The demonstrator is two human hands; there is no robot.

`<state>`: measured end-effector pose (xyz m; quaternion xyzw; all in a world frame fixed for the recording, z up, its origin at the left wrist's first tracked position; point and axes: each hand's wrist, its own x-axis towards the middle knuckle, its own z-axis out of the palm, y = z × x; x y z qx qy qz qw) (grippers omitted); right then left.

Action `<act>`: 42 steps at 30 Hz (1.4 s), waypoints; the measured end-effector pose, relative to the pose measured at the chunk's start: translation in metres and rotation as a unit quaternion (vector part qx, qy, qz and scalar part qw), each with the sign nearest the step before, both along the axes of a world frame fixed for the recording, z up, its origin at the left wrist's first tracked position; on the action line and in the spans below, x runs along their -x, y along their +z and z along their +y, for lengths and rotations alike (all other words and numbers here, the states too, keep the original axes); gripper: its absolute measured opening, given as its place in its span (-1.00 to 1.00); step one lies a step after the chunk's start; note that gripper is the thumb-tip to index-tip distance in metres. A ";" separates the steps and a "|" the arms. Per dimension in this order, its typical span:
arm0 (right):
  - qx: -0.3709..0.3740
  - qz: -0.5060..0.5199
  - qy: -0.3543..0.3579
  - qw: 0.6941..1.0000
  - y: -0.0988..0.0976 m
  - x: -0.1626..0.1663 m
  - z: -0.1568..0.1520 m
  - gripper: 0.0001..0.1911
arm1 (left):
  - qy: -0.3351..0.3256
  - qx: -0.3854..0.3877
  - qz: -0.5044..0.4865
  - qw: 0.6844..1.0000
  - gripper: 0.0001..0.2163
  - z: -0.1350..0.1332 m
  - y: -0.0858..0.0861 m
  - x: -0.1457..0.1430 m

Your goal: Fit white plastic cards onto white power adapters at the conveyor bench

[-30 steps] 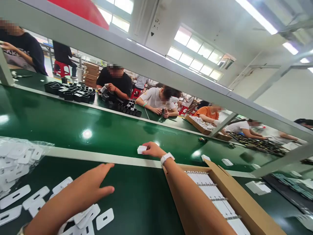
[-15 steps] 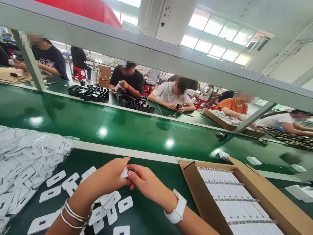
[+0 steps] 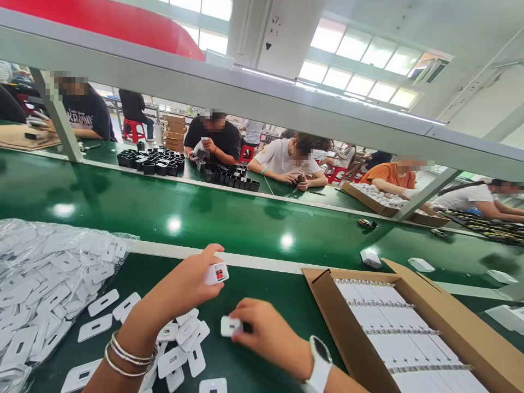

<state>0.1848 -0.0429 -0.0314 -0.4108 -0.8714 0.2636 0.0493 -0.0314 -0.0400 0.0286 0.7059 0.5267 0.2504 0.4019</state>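
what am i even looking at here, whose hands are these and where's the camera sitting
There is no machine here: the view comes from a camera worn on a person's head, looking forward and down, so the two bare hands are that person's own. The left hand, with bracelets, pinches a small white block that has a red mark on one face. The right hand, with a watch, pinches a small white piece. Both are over a green table. On it lie loose flat white tags, a clear bag full of the same tags, and an open cardboard box with white pieces in rows. Beyond is a green belt, with other people working across it.
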 end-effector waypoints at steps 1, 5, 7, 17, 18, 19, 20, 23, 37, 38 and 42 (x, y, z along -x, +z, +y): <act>-0.031 0.055 -0.040 0.997 0.011 -0.005 0.003 -0.78 | -0.004 -0.016 -0.021 1.000 -0.64 0.000 0.001 -0.001; -0.151 0.277 -0.092 0.944 0.061 -0.012 0.008 -0.72 | -0.043 -0.046 -0.071 0.995 -0.82 -0.002 0.003 -0.005; -0.150 0.277 -0.047 0.948 0.077 -0.006 0.006 -0.72 | -0.070 -0.055 -0.096 0.991 -0.82 -0.004 0.005 -0.008; -0.092 0.268 -0.044 0.958 0.079 0.005 0.003 -0.71 | -0.110 -0.042 -0.100 0.988 -0.96 -0.007 0.009 -0.012; -0.082 0.275 -0.046 0.957 0.080 0.004 0.004 -0.71 | -0.111 -0.044 -0.097 0.988 -0.98 -0.008 0.008 -0.012; -0.074 0.277 -0.047 0.957 0.081 0.004 0.004 -0.71 | -0.112 -0.044 -0.094 0.988 -0.95 -0.008 0.008 -0.013; -0.071 0.274 -0.048 0.958 0.081 0.004 0.004 -0.72 | -0.111 -0.043 -0.090 0.989 -0.91 -0.008 0.008 -0.014; -0.079 0.251 -0.044 0.964 0.083 0.003 0.003 -0.74 | -0.109 -0.038 -0.079 0.990 -0.88 -0.009 0.006 -0.016; -0.100 0.242 -0.043 0.964 0.083 0.000 -0.003 -0.75 | -0.119 -0.031 -0.067 0.990 -0.88 -0.009 0.008 -0.017; -0.101 0.239 -0.041 0.965 0.083 0.000 -0.003 -0.75 | -0.120 -0.028 -0.065 0.990 -0.89 -0.010 0.008 -0.017; -0.117 0.226 -0.031 0.967 0.084 0.001 -0.003 -0.76 | -0.115 -0.023 -0.053 0.992 -0.89 -0.010 0.009 -0.019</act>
